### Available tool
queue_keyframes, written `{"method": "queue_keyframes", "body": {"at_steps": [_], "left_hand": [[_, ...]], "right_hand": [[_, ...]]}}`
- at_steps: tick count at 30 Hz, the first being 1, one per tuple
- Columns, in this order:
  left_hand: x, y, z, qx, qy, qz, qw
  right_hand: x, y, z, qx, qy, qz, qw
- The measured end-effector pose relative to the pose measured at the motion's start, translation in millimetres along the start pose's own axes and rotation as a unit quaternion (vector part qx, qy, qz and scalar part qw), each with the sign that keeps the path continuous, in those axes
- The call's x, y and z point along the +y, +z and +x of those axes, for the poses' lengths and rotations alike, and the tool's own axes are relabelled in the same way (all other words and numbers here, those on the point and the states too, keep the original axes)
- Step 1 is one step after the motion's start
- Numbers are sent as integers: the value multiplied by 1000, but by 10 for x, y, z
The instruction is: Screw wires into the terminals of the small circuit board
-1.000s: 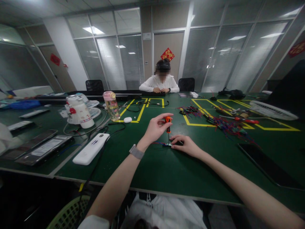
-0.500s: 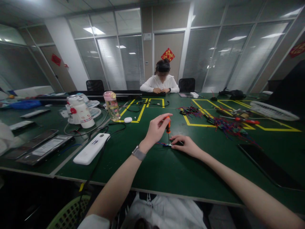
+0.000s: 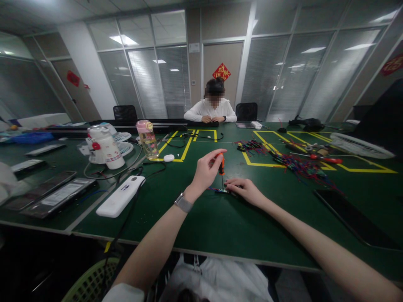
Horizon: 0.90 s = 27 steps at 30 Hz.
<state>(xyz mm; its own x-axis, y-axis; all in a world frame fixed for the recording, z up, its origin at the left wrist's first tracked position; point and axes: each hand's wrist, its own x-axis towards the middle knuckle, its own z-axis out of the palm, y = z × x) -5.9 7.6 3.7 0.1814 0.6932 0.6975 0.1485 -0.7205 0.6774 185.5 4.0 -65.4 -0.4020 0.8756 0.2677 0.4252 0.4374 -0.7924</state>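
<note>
My left hand (image 3: 205, 171) grips a small orange-handled screwdriver (image 3: 222, 164) upright, its tip down on a small blue part (image 3: 222, 191) lying on the green table (image 3: 214, 218). My right hand (image 3: 244, 189) rests flat on the table, fingers pressing that part from the right. A grey watch sits on my left wrist.
A white power strip (image 3: 120, 195), phones (image 3: 59, 196), a white kettle (image 3: 105, 147) and a pink-lidded bottle (image 3: 147, 139) lie left. Bundles of coloured wires (image 3: 299, 165) and a red-handled tool (image 3: 325, 160) lie right, a dark tablet (image 3: 355, 219) nearer. A person in white (image 3: 211, 110) sits opposite.
My left fingers have shifted slightly on the screwdriver handle, as if turning it. My right hand has stayed on the part.
</note>
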Motion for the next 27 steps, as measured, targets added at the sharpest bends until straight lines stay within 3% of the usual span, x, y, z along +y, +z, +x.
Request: {"method": "queue_keyframes", "body": {"at_steps": [17, 27], "left_hand": [[-9, 1, -6, -4, -1, 4, 1000], [3, 1, -9, -2, 2, 7, 1000]], "right_hand": [[14, -19, 5, 1, 54, 40, 998], [6, -26, 18, -22, 26, 48, 998]]}}
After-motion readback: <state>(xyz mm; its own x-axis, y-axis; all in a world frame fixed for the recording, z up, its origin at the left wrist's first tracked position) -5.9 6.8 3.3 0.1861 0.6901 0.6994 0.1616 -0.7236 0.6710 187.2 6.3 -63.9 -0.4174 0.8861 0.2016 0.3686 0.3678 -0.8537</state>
